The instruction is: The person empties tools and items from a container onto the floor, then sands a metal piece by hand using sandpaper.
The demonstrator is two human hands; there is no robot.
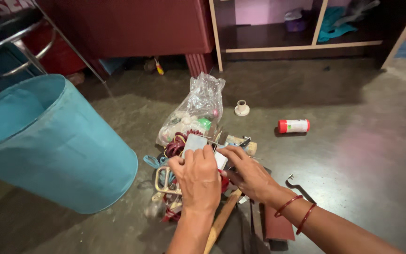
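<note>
left hand [198, 176] — fingers pinch small grey plate [194, 141], held over the floor heap | right hand [250, 174] — fingers curled on white piece [221, 160], just right of plate | blue bin [57, 146] left

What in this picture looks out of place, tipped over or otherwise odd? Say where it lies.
The blue bin lies tipped on its side on the floor, left of the hands. A red-capped white bottle lies on its side to the right, apart from the heap. The left hand and right hand work over a tangled pile of wires and tools.
</note>
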